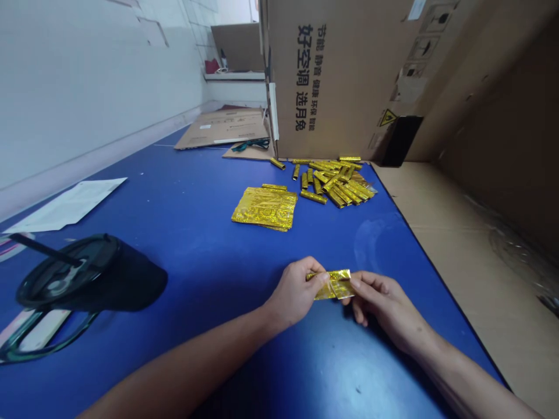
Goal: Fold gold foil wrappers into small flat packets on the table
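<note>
Between my two hands is a sheet of gold foil paper, its far edge rolled into a tube and its near part still flat. My left hand pinches the sheet at its left, thumb on top. At the right end, my right hand grips it between thumb and fingers. Beyond my left hand lies a stack of flat gold foil sheets with an embossed pattern. Farther back on the right is a heap of gold foil rolls, several of them loose around its edge.
A dark lidded tumbler with straw and handle stands at the left of the blue table. White paper lies behind it. A large cardboard box walls off the back, with flat cardboard beside it. The table's right edge runs past my right arm.
</note>
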Motion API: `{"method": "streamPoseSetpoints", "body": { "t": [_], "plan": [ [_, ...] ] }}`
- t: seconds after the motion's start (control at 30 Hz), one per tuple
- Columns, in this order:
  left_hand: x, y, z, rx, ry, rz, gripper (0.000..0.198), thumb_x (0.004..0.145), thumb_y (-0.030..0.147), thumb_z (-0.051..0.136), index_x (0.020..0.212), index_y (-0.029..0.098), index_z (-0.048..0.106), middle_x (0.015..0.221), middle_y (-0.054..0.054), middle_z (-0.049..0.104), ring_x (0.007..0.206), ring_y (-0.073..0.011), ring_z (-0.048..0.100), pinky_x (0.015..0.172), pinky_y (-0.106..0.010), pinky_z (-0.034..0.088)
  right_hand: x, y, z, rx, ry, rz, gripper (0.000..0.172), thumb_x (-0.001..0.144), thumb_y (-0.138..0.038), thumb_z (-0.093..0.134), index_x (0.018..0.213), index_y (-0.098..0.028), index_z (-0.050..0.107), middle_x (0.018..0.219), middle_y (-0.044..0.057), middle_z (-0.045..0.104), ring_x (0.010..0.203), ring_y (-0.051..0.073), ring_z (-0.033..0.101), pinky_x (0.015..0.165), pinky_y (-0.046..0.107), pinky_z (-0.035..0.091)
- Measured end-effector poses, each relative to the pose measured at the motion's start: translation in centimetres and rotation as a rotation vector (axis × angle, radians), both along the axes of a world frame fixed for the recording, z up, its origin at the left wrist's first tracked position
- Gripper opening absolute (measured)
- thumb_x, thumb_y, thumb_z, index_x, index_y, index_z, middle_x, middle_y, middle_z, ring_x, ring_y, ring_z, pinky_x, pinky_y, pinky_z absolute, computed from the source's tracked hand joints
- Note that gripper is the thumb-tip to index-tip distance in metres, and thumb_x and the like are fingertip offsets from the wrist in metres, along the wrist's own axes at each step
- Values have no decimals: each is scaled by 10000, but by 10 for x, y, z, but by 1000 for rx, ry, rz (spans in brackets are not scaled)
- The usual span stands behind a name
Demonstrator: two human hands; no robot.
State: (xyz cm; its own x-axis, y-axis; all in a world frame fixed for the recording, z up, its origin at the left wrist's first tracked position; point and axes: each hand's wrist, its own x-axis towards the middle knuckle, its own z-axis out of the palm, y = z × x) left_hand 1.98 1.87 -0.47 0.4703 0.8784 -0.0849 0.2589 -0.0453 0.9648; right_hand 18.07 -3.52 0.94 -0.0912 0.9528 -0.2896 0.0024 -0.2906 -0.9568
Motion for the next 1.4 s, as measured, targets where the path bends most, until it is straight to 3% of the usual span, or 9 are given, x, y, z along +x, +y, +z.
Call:
{"method": "streamPoseSetpoints", "body": {
  "t": [0.13,0.37,0.63,0.8,1.0,1.23,1.4],
  "plan": [
    [1,0,0,-4,-29,44,123,739,260,488,700,145,505,567,43,476,512,-79,422,481,-179,333,1,0,0,-51,-44,54,363,774,-465,477,642,-141,578,389,-37,467,357,60,365,391,194,257],
    [1,-5,-1,5,-44,12,142,772,253,457,802,151,550,683,9,564,619,-107,508,562,-201,379,-5,-2,-3,-19,-234,-30,383,736,-492,493,548,-160,531,364,-61,392,339,56,289,371,207,197],
    [1,-7,1,76,14,27,167,790,258,431,701,151,523,609,30,510,573,-95,457,524,-196,350,-13,-6,1,67,-421,-128,368,677,-489,514,486,-191,414,412,-80,291,393,59,213,371,215,158],
    [2,-9,6,35,-16,-52,173,794,268,441,818,153,568,732,3,587,661,-112,519,596,-207,389,-13,-7,-3,77,-429,-117,360,691,-477,496,492,-196,390,437,-73,288,416,66,217,376,215,169],
    [2,-12,11,95,56,-68,187,792,301,448,736,153,547,662,11,565,603,-107,497,550,-204,367,-16,-10,-1,97,-425,-133,342,677,-452,528,498,-194,391,480,-64,289,450,73,224,394,214,199],
    [3,-15,16,220,282,-86,154,801,235,394,698,168,485,618,20,513,579,-117,465,541,-223,326,-17,-13,-7,102,-429,-74,369,699,-467,524,505,-200,360,501,-59,291,465,80,238,414,221,216],
    [1,-8,15,211,283,-152,180,807,246,373,666,171,456,582,40,439,554,-103,411,508,-210,293,-11,-11,2,84,-338,-3,387,729,-519,486,539,-193,400,491,-59,343,441,74,277,414,219,219]
  ]
}}
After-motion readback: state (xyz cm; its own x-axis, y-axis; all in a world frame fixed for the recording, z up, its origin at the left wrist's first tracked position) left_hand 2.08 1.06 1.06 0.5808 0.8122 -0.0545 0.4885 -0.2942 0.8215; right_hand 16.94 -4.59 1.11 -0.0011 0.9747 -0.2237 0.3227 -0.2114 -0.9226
